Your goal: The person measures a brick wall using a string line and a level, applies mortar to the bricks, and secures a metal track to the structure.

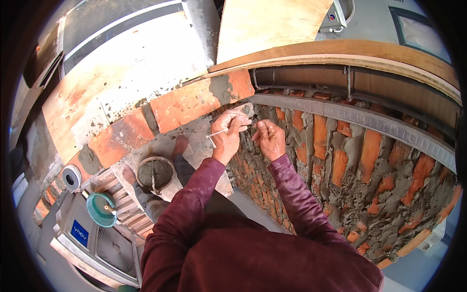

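Observation:
My left hand (226,134) is closed on a thin white string (216,133), whose loose end hangs beside the wrist and whose fine line runs toward the left. My right hand (270,141) is just to its right, thumb and forefinger pinched near a small dark piece that I cannot make out. Both hands are at the corner where a row of orange bricks with mortar joints (182,104) meets a rough brick wall smeared with mortar (369,160), under a grey metal bar (355,113).
Below left, a bucket of mortar (160,170) stands between my bare feet (181,143). A teal basin (95,209), a slatted wooden stand (116,190) and an outdoor air-conditioner unit (112,250) are lower left. Plywood sheets (262,22) and a long timber board (365,51) lie beyond the bricks.

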The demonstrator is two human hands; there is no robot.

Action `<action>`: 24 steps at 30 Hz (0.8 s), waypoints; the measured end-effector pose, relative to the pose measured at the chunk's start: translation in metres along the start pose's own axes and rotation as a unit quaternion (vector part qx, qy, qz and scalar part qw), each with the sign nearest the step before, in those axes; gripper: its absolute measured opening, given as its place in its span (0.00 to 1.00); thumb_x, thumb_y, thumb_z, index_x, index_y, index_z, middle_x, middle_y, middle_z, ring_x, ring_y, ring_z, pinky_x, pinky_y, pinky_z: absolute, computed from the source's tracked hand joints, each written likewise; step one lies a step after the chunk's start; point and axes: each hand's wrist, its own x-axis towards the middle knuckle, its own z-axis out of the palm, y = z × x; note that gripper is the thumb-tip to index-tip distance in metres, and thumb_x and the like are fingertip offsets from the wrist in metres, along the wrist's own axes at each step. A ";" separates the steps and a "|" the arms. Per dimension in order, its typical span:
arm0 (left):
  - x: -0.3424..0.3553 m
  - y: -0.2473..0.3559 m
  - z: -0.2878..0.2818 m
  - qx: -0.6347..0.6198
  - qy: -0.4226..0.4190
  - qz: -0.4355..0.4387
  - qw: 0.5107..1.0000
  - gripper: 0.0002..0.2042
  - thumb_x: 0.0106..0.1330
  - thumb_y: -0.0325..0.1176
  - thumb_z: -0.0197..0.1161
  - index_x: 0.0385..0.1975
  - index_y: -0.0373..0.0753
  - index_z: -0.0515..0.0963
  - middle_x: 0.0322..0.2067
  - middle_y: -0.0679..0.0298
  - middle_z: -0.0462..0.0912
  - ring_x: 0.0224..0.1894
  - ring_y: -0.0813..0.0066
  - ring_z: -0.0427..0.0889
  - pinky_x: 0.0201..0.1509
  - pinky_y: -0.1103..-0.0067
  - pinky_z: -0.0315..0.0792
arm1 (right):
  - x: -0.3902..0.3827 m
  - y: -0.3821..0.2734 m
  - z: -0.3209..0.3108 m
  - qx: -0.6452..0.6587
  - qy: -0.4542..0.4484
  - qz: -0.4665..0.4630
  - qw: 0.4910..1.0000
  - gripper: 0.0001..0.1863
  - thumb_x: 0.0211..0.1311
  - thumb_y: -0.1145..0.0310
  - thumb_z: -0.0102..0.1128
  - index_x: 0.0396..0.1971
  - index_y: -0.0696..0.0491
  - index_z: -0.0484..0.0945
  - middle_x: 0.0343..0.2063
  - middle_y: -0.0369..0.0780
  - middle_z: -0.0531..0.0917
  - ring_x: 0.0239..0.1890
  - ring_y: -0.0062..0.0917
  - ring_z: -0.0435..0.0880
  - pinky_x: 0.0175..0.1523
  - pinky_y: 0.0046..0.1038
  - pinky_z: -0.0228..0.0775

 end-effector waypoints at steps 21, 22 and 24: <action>0.097 -0.052 0.038 0.005 0.115 0.029 0.993 0.10 0.69 0.31 0.53 0.40 0.32 0.77 0.32 0.62 0.81 0.33 0.71 0.86 0.30 0.81 0.76 | -0.109 0.111 0.016 -0.015 -0.272 0.090 0.958 0.23 0.70 0.59 0.48 0.59 0.56 0.69 0.53 0.48 0.77 0.56 0.39 0.76 0.60 0.31 0.67; 0.097 -0.055 0.037 0.008 0.117 0.033 0.993 0.10 0.69 0.31 0.52 0.40 0.32 0.77 0.32 0.62 0.81 0.33 0.70 0.86 0.30 0.80 0.76 | -0.107 0.110 0.015 -0.021 -0.276 0.087 0.957 0.22 0.70 0.59 0.48 0.58 0.56 0.69 0.53 0.48 0.77 0.56 0.39 0.76 0.60 0.31 0.67; 0.096 -0.062 0.039 0.016 0.118 0.039 0.992 0.10 0.70 0.31 0.52 0.40 0.33 0.77 0.32 0.61 0.81 0.33 0.70 0.86 0.30 0.80 0.76 | -0.102 0.109 0.011 -0.034 -0.281 0.080 0.956 0.22 0.70 0.60 0.49 0.58 0.56 0.69 0.53 0.47 0.77 0.56 0.39 0.76 0.59 0.31 0.67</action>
